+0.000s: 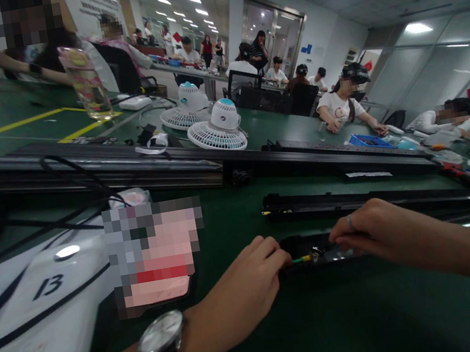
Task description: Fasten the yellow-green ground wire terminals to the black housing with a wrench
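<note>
My left hand (246, 282), with a wristwatch (162, 347) on its wrist, rests on the green table and its curled fingers press on the left end of a long black strip (314, 247). My right hand (373, 231), a ring on one finger, holds the same strip from the right with its fingers curled over it. A small yellow-green wire end (302, 259) shows between the two hands. A second long black strip (333, 200) lies just behind it.
A white device marked 13 (35, 305) with black cables lies at left, beside a blurred phone (156, 258). A black rail (170, 166) crosses the table. Two small fans (217, 128), a clear bottle (87, 83) and seated people are beyond.
</note>
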`<state>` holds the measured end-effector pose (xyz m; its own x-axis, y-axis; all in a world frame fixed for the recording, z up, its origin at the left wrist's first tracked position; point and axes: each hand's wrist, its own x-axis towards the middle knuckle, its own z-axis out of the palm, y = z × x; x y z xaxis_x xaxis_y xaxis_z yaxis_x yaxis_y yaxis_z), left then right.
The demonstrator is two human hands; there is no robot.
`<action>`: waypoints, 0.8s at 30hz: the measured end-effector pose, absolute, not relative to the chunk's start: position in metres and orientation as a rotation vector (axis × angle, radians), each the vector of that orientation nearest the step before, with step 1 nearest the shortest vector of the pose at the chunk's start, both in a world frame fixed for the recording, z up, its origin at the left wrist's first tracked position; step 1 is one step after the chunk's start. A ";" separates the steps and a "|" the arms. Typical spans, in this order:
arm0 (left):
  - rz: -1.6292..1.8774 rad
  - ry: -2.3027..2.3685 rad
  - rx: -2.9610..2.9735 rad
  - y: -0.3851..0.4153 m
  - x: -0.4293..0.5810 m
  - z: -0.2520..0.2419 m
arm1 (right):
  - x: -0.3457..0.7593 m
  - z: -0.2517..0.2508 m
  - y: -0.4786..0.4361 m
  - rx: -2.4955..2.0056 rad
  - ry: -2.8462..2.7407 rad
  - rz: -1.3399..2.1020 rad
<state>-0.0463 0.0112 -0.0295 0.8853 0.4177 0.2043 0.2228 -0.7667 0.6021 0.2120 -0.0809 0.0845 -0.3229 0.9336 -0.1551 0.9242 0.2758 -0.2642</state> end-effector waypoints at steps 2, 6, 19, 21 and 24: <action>0.451 0.457 2.458 0.011 -0.046 -0.031 | 0.212 0.085 -0.080 -1.807 -2.493 0.470; 0.466 0.455 2.462 0.011 -0.046 -0.032 | 0.213 0.086 -0.079 -1.815 -2.497 0.484; 0.474 0.457 2.486 0.010 -0.044 -0.028 | 0.210 0.091 -0.076 -1.796 -2.575 0.481; 0.477 0.459 2.480 0.010 -0.045 -0.028 | 0.211 0.089 -0.075 -1.757 -2.613 0.466; 0.475 0.461 2.477 0.010 -0.045 -0.027 | 0.212 0.088 -0.073 -1.719 -2.643 0.458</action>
